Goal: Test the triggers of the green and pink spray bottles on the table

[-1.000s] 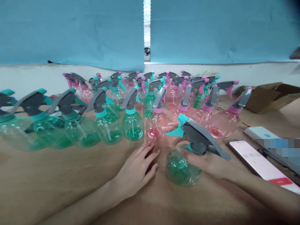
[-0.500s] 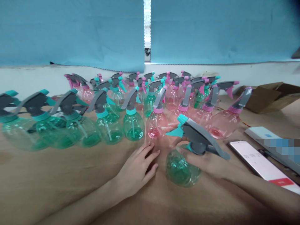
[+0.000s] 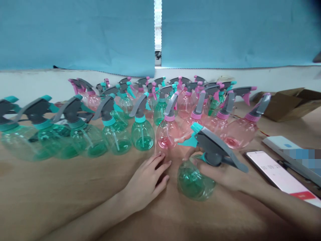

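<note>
My right hand [image 3: 227,174] is wrapped around a green spray bottle [image 3: 194,180] with a grey and teal trigger head [image 3: 213,149], holding it tilted on the brown table [image 3: 62,194]. My left hand [image 3: 147,179] rests flat on the table just left of that bottle, fingers stretched out, holding nothing. Right behind both hands stands a pink spray bottle [image 3: 167,132], and beside it a green spray bottle [image 3: 142,132].
Several green spray bottles [image 3: 82,137] line up at the left and several pink ones [image 3: 240,129] at the right, with more behind. A phone [image 3: 278,175] with a lit screen lies at the right, next to a white box [image 3: 283,145]. Cardboard [image 3: 291,102] sits far right.
</note>
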`<state>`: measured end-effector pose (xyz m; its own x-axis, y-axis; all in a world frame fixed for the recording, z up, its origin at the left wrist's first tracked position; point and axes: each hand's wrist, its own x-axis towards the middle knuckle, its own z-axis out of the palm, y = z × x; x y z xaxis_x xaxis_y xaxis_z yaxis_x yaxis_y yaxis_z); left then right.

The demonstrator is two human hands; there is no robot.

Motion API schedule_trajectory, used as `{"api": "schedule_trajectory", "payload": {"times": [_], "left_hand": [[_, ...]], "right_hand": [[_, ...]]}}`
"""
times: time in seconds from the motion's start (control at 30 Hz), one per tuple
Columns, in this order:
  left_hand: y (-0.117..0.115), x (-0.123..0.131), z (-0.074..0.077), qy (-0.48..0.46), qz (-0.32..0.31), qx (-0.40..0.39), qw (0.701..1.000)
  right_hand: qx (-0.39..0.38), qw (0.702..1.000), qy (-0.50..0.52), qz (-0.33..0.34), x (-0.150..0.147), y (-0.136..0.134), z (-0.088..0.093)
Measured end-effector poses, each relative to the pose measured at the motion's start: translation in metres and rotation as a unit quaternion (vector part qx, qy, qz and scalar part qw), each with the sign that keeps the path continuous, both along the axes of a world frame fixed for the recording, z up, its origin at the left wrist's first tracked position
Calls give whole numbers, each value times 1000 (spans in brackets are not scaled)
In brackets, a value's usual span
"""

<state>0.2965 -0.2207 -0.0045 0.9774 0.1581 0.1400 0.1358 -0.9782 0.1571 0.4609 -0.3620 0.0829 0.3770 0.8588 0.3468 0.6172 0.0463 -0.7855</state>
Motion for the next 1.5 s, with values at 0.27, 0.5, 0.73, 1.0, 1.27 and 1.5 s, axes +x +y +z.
{"api": "schedule_trajectory", "payload": {"times": [0.27, 0.5, 0.73, 1.0, 1.27, 1.5], "left_hand": [[1, 1, 0, -11, 0, -7, 1000], [0, 0, 0, -1, -5, 4, 1000], [-1, 1, 1, 3, -2, 8, 1000], [-1, 1, 2, 7, 1, 7, 1000], [-1, 1, -2, -12, 2, -9, 1000], [-8, -7, 0, -37, 3, -82, 996]], "right_hand": [[5, 999, -17, -49, -2, -3, 4], [-7, 999, 4, -53, -3, -2, 6], [10, 999, 33, 9, -4, 0, 4], [8, 999, 50, -5, -3, 1, -3], [-5, 999, 22, -26, -6, 0, -4], [0, 999, 13, -41, -14, 5, -9]]}}
